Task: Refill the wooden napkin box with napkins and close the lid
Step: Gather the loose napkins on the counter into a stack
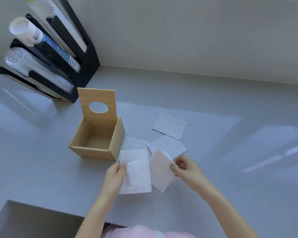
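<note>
left hand (114, 176): lower centre of frame, fingers (123, 166) pinched on the top-left corner of a flat white napkin (136, 174); sheet hangs loose below the grip.
right hand (186, 170): just right of it, fingers pinched on the right edge of a second napkin (160, 172), held tilted, one corner pointing down.
wooden napkin box (96, 143): centre of frame on the grey bench (213, 169), empty inside, nothing refilled yet by the look of it.
lid (98, 103): stands upright at the back of the box, oval hole in it, open.
loose napkins: three more lie flat on the bench right of the box: one touching the box's right side (133, 143), one beside it (169, 146), one further up-right (169, 126).
risk 1: one-corner grips, thin paper. Sheets may fold or crumple going in and not lie flat, so the stack bulks up.
risk 2: box mouth looks close to napkin size; a tilted sheet can catch on the rim and hang over it.
risk 3: lid may be knocked forward by a hand entering the box, shutting on fingers or on a half-in sheet.
risk 4: an overhanging edge would stop the lid seating.
surroundings: black cup rack (62, 54) with paper and clear cup stacks, upper left, well apart from the hands.
in the way: nothing between hands and box mouth; the napkin against the box side sits under the left hand's path, could get dragged.
</note>
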Demonstrator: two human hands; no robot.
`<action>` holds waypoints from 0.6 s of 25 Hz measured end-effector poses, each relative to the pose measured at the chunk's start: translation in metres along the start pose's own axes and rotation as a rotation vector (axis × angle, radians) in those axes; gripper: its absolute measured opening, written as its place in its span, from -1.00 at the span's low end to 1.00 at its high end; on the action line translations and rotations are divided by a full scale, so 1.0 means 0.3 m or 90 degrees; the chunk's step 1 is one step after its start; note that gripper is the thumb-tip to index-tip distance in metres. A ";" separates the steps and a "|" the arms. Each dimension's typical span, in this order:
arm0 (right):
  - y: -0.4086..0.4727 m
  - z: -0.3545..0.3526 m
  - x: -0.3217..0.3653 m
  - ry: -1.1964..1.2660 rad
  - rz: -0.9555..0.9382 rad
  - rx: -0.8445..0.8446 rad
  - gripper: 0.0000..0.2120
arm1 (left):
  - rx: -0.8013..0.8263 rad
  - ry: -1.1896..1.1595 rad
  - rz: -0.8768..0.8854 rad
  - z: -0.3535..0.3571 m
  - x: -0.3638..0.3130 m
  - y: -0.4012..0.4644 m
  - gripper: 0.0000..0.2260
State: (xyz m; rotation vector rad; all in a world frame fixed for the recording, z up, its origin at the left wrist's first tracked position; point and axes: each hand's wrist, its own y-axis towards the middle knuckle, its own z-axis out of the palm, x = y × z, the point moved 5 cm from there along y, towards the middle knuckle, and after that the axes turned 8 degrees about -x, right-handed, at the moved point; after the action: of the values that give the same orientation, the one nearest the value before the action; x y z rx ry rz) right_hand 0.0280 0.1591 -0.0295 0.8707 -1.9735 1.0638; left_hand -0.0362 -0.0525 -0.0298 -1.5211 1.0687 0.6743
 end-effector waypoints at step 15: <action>-0.063 0.032 0.197 0.109 -0.034 0.146 -0.81 | 0.233 -0.151 -0.076 0.107 -0.052 -0.075 -0.67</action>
State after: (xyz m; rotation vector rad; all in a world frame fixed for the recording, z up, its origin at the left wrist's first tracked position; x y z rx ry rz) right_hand 0.0103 0.1294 0.0230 0.9148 -1.7013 1.3069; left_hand -0.0187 -0.0176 -0.0138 -1.1479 0.8587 0.5268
